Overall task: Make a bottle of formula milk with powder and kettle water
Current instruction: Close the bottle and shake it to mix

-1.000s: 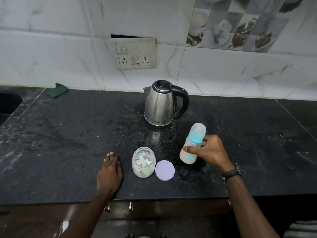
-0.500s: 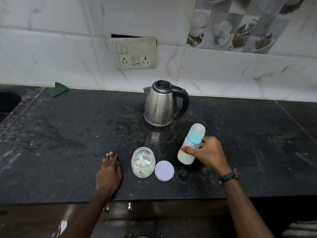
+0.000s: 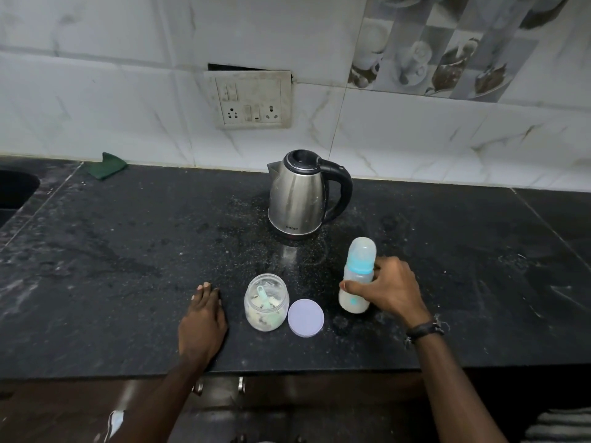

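My right hand (image 3: 391, 289) grips a capped baby bottle (image 3: 357, 276) with a blue collar and milky liquid in its lower part; the bottle stands nearly upright on the black counter (image 3: 128, 266). Behind it stands a steel kettle (image 3: 299, 196) with a black handle, lid closed. An open clear jar of powder (image 3: 266, 302) with a green scoop inside sits left of the bottle. Its lilac lid (image 3: 305, 318) lies flat beside the jar. My left hand (image 3: 203, 324) rests flat on the counter left of the jar, fingers straight.
A wall socket panel (image 3: 252, 99) is on the tiled wall above the kettle. A green cloth (image 3: 107, 165) lies at the back left. A dark sink (image 3: 16, 190) opens at the far left edge. Drawer handles (image 3: 219, 385) show below the counter's front edge.
The bottle in my right hand has tipped from a rightward lean to nearly upright and come down on the counter. My left hand has stayed put.
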A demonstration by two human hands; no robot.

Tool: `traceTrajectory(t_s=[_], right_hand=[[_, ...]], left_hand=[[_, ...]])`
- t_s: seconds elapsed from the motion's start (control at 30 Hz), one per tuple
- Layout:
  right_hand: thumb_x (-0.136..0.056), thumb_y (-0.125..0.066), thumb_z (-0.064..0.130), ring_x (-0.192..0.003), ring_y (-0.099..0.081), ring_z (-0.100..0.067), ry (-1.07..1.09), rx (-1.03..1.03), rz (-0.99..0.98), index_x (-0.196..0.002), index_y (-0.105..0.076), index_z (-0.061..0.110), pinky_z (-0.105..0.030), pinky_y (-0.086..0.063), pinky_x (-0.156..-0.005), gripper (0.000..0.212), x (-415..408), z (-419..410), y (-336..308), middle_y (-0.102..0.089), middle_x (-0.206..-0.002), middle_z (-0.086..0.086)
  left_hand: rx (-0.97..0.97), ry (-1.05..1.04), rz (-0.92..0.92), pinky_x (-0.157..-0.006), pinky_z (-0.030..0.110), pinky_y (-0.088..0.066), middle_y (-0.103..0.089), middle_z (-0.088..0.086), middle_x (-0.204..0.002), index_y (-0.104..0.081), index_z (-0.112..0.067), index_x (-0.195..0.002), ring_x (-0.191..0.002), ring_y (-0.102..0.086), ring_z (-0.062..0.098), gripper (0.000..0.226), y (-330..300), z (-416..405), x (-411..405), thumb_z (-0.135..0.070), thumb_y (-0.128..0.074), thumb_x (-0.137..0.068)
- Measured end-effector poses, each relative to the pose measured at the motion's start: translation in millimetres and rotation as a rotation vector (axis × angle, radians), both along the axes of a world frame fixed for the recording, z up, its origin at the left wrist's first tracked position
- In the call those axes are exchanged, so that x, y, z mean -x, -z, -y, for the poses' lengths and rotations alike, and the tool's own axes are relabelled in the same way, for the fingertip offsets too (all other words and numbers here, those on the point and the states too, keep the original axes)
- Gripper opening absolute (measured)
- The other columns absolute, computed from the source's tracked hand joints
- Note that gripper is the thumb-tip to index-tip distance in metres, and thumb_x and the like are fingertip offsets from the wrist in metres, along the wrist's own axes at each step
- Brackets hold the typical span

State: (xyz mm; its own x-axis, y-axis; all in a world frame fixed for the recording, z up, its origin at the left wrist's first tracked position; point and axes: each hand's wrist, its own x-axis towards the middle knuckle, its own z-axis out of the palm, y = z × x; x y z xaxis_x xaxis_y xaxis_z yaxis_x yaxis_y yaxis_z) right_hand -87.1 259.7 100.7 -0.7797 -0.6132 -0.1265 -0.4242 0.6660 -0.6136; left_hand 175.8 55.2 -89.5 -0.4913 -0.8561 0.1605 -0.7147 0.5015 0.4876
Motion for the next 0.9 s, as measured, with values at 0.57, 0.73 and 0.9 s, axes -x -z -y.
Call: traceTrajectory(t_s=[0.57,0.73,0.9], right_hand=[[-0.048,-0.086,0.059,-0.070,-0.072,-0.007,-0.018,0.014,0.073,-0.078,-0.075,0.021,-0.039,-0.061,-0.068,0.049,3,-3,3,-0.075,-0.073,0.008],[-0.056,-0.091,0.040,-0.075,-0.073,-0.006,-0.054,0.064,0.169,-0.084,-0.075,0.022,-0.034,-0.061,-0.073,0.037,10,-4,0,-0.077,-0.082,0.004],[-0.055,-0.091,0.041,-0.078,-0.072,-0.007,-0.062,0.011,0.053,-0.091,-0.074,0.024,-0.035,-0.060,-0.075,0.043,15,-4,-2,-0.077,-0.087,0.005]], left_hand=[[0.014,-0.004,-0.006,-0.103,0.050,-0.049,-0.055,0.019,-0.142,-0.064,0.000,-0.126,-0.134,-0.051,0.035,0.033,1,1,-1,-0.007,-0.060,-0.094],[0.011,-0.006,-0.005,-0.103,0.049,-0.049,-0.056,0.019,-0.142,-0.064,0.000,-0.126,-0.134,-0.050,0.034,0.033,2,0,0,-0.007,-0.059,-0.094],[0.010,-0.002,-0.010,-0.104,0.049,-0.048,-0.056,0.019,-0.142,-0.064,0.001,-0.126,-0.135,-0.050,0.034,0.033,2,0,1,-0.007,-0.059,-0.094]])
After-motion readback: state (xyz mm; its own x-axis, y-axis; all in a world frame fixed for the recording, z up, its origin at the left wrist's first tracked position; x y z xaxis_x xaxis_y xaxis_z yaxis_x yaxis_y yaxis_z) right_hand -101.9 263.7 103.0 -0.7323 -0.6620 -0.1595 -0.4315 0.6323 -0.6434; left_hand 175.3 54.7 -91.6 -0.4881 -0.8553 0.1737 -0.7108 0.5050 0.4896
